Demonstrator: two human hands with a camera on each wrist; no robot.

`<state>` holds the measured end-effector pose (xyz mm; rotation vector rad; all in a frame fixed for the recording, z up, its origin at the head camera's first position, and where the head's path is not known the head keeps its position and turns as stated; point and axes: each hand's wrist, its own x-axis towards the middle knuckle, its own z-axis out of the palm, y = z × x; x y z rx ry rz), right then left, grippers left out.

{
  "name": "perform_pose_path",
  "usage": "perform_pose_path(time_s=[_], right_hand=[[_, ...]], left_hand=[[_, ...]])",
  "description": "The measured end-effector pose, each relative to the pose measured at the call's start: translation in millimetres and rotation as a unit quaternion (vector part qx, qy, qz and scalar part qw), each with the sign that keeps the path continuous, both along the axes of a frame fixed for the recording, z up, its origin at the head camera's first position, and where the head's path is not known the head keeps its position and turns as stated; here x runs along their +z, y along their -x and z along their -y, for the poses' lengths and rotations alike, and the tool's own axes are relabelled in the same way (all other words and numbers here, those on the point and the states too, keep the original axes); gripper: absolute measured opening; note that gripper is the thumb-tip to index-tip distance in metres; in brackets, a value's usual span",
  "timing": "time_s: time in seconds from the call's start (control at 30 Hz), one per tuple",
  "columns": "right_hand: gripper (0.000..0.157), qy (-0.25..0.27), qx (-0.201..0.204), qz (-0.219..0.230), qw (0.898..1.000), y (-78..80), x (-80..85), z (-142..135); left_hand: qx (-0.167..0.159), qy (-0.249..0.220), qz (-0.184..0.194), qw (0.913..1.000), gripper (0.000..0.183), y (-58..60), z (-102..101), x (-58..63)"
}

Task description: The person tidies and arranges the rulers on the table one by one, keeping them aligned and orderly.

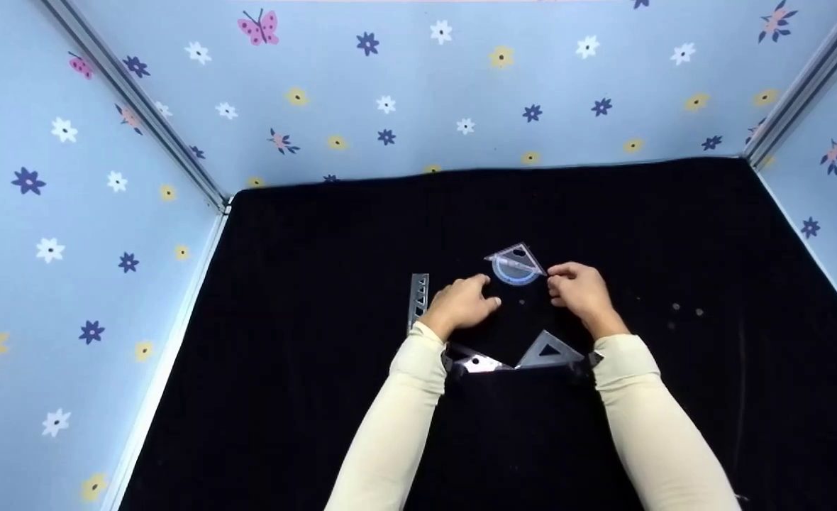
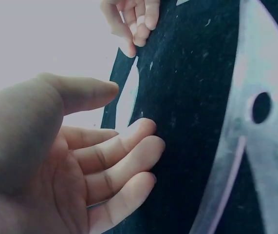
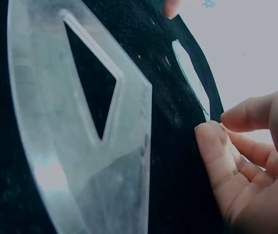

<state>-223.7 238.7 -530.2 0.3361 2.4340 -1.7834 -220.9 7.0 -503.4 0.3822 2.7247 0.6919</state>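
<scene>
Clear set square point(image 1: 521, 253) overlaps the protractor point(image 1: 514, 278), slightly right of the frame's centre. Its right corner meets the right hand point(image 1: 580, 291) at the fingertips; whether pinched, I cannot tell. Lower left, the left hand point(image 1: 459, 304) spreads its thumb.

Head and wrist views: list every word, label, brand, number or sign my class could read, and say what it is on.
No text can be read in any view.
Protractor: any print too small to read.
Set square overlapping it: too small.
Ruler: too small.
Set square by the left wrist: blurred, nothing legible.
Set square by the right wrist: blurred, nothing legible.
</scene>
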Motion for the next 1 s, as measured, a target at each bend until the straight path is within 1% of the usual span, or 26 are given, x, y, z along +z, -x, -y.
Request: perform_pose_path(time_s=[0.1,0.27,0.33,0.5,0.57,0.77,0.9,1.0], right_hand=[[0.03,-0.017,-0.004,0.0,1.0,1.1,0.0,0.3],[0.03,-0.04,-0.009,0.001,0.999,1.5,-0.5,0.2],[0.031,-0.044,-0.01,0.002,0.999,1.6,-0.4,0.1],[0.032,-0.038,-0.002,0.004,0.999,1.4,-0.2,0.8],[0.032,-0.033,0.0,0.003,0.999,1.6,-0.1,1.7],[0.031,-0.026,-0.006,0.004,1.0,1.4,-1.1,3.9],[0.031,-0.025,-0.009,0.006,1.0,1.1,-1.7,3.7],[0.031,-0.022,-0.008,0.006,1.0,1.5,-2.0,2.5]], left_hand=[[0.019,-0.015,0.005,0.9997,0.055,8.2,-1.3,-2.4],[0.048,-0.065,0.041,0.9959,0.06,18.2,-3.1,-7.8],[0.066,-0.082,0.055,0.9929,0.062,21.0,-3.8,-9.1],[0.122,-0.097,0.071,0.9852,0.063,25.8,-5.1,-10.2],[0.136,-0.096,0.077,0.9831,0.063,27.6,-5.5,-10.2],[0.155,-0.098,0.11,0.9768,0.062,34.7,-7.2,-12.7],[0.164,-0.118,0.131,0.9707,0.059,37.3,-7.7,-14.1],[0.165,-0.132,0.135,0.968,0.057,37.6,-8.2,-14.4]])
